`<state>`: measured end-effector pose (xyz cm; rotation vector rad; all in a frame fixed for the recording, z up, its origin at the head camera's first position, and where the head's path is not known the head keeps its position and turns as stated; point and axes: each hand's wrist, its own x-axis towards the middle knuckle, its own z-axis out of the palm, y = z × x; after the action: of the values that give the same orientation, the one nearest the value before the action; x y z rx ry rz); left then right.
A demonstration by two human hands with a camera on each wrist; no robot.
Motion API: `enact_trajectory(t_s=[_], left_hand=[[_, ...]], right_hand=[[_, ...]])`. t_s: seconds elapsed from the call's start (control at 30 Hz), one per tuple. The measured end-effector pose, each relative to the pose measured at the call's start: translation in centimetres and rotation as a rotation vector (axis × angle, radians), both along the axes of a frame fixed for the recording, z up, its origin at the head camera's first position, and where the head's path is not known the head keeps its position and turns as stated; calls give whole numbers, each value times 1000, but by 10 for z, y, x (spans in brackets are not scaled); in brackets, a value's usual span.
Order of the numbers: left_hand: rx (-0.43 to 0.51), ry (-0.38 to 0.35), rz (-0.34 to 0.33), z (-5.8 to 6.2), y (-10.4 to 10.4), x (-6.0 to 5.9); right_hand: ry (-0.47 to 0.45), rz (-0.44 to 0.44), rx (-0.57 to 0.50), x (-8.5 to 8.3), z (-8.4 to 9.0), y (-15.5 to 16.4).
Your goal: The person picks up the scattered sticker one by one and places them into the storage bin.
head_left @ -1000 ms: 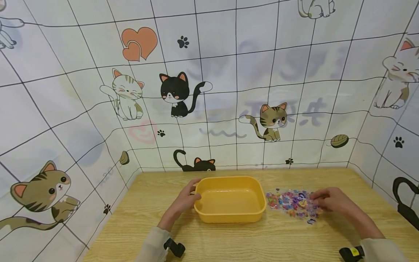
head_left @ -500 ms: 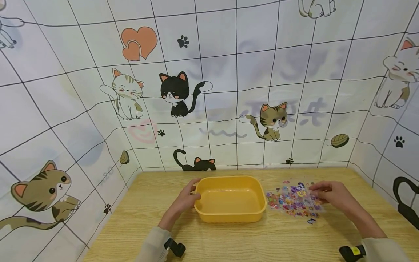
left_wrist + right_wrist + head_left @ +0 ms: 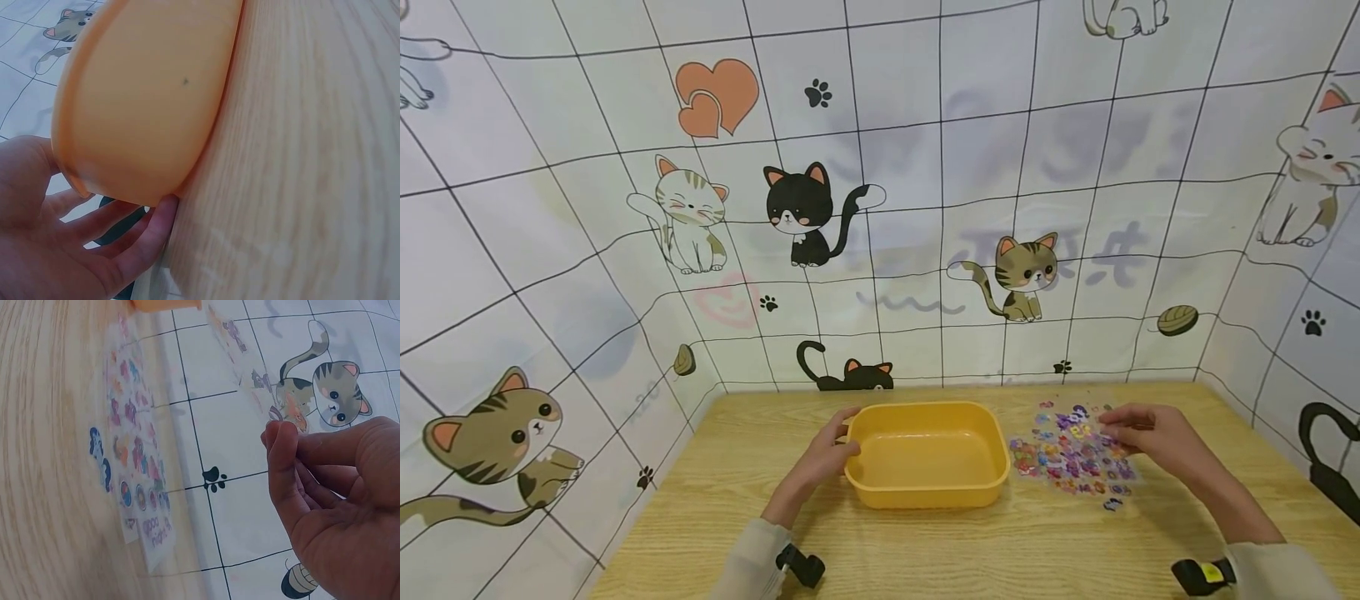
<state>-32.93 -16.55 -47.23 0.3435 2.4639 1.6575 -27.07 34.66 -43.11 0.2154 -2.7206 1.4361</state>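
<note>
Sticker sheet [image 3: 250, 369] in right-hand [image 3: 337, 494] pinch, wrist view only

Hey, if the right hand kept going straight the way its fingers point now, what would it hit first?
The right hand points left, pinching a clear sticker sheet. Going on over the stickers, it would probably meet the yellow tub first, at its right wall, though depth is hard to judge.
</note>
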Motion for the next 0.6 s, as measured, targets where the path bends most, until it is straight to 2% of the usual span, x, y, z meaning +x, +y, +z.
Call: enact_trajectory(t_s=[0.43, 0.6], left_hand=[[17, 1, 5, -1, 1, -3], [22, 10, 4, -2, 0, -4]], right_hand=[[66, 20, -17, 2, 16, -19], [64, 32, -17, 0, 19, -34]])
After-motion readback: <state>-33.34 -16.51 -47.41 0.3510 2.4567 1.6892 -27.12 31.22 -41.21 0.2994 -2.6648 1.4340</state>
